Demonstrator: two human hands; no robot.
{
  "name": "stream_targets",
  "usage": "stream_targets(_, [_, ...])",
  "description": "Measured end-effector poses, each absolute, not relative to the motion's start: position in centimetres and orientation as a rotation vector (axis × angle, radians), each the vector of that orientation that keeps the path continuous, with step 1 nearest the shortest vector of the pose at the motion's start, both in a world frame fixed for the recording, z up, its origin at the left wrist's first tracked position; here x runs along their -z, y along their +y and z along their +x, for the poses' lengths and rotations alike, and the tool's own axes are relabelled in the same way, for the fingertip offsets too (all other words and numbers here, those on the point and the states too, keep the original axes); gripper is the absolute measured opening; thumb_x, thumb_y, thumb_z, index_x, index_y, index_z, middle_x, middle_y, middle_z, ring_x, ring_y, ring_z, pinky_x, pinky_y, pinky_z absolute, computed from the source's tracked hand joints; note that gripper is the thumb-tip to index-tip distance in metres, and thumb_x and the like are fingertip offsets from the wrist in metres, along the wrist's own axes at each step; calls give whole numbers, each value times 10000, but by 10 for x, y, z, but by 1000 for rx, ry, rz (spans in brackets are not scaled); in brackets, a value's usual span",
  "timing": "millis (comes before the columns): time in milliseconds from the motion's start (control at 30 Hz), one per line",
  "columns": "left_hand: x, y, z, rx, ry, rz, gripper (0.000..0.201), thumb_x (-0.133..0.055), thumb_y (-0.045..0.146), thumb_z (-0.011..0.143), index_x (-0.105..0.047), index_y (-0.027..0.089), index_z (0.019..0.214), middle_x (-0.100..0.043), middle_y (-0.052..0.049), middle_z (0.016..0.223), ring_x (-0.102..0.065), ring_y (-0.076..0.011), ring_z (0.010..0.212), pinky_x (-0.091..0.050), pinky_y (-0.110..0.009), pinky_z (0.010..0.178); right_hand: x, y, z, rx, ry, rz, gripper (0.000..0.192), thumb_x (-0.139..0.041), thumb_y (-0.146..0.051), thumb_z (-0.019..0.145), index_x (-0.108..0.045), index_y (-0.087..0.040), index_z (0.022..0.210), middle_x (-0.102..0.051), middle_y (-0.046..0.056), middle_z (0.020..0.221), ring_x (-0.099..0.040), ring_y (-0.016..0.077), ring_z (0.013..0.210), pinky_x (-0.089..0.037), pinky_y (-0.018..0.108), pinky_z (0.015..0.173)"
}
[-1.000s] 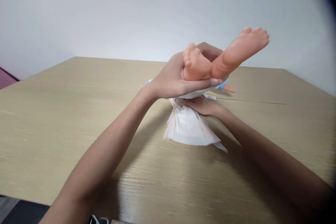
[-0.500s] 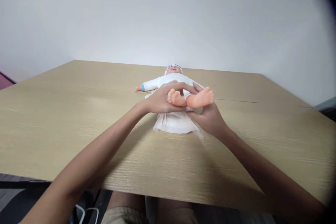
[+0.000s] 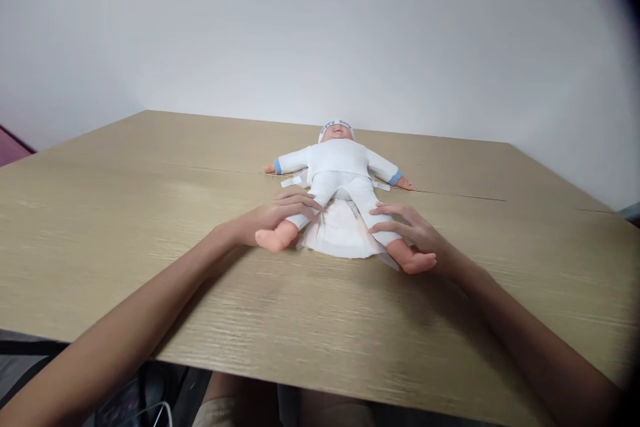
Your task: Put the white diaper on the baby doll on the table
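Observation:
A baby doll (image 3: 340, 157) in a white outfit with blue cuffs lies on its back, head away from me and legs spread apart. Under its hips and between its legs is an unfolded white diaper (image 3: 343, 233), its tabs sticking out at both sides of the waist. My left hand (image 3: 280, 213) rests with outstretched fingers over the doll's leg on the left, near the bare foot. Across the other leg lie the spread fingers of my right hand (image 3: 415, 230). Both thumbs are hard to see.
The doll lies on a wood-grain table (image 3: 150, 213), which has a thin seam running across it behind the doll. A pale wall or panel (image 3: 320, 33) rises behind the far edge. Below the near edge, a white cable (image 3: 163, 407) shows at the left.
The doll's feet, held up together in both hands before, are now down and apart. My hands have moved outward to either side, and the diaper and the doll's body show more fully.

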State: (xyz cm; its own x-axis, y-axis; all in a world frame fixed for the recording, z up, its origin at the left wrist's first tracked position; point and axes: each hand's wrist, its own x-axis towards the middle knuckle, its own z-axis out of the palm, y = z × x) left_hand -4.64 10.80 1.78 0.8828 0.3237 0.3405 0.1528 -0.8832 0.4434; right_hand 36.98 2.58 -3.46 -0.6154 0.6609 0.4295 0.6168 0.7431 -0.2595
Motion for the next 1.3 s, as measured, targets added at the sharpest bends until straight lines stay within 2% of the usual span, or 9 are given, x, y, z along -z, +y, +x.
stream_targets(100, [-13, 105, -49, -527, 314, 2698, 645, -854, 206, 846, -707, 300, 1466, -657, -115, 1642, -541, -352, 1603, -473, -635, 1326, 32, 24, 370, -102, -2451, -966, 409, -507, -193, 1105, -786, -329, 1371, -647, 90, 1631, -550, 330, 1602, -511, 587, 1292])
stream_targets(233, [-13, 103, -53, -463, 348, 2741, 706, -733, 63, 885, -661, 320, 1538, -592, -83, 1722, -467, -316, 1668, -456, -599, 1349, 32, 22, 371, -86, -2488, -970, 421, -485, -177, 1124, -767, -320, 1402, -624, 91, 1669, -516, 325, 1635, -494, 594, 1309])
stream_targets(533, [-15, 102, -55, -391, 377, 2747, 848, -602, -72, 894, -622, 369, 1618, -560, -40, 1756, -403, -277, 1718, -458, -587, 1359, 37, 24, 375, -38, -2517, -959, 465, -487, -120, 1128, -758, -344, 1432, -610, 53, 1700, -501, 307, 1652, -503, 591, 1317])
stream_targets(733, [-19, 100, -51, -410, 381, 2739, 765, -601, -43, 962, -641, 353, 1615, -598, -64, 1722, -448, -284, 1694, -483, -568, 1348, 35, 22, 374, -84, -2480, -932, 474, -491, -111, 1144, -755, -360, 1450, -629, 40, 1682, -523, 287, 1638, -493, 547, 1334])
stream_targets(1067, [-15, 98, -52, -348, 393, 2760, 826, -579, -27, 986, -555, 387, 1700, -545, -30, 1768, -391, -288, 1724, -441, -588, 1370, 33, 25, 382, -256, -2475, -908, 432, -518, -214, 1185, -754, -388, 1503, -605, 54, 1708, -520, 299, 1641, -516, 518, 1311])
stream_targets(1200, [-18, 97, -52, -326, 433, 2717, 707, -531, 54, 1071, -563, 385, 1695, -539, -13, 1775, -372, -262, 1733, -427, -541, 1383, 30, 25, 384, -356, -2427, -894, 469, -446, -207, 1192, -789, -381, 1459, -631, 37, 1690, -568, 276, 1606, -536, 480, 1299])
stream_targets(1300, [-24, 92, -49, -301, 487, 2675, 567, -464, 142, 1136, -625, 365, 1632, -557, 2, 1761, -383, -244, 1723, -419, -500, 1388, 24, 24, 381, -416, -2382, -924, 462, -434, -212, 1188, -826, -358, 1383, -669, 38, 1649, -609, 278, 1571, -552, 488, 1287])
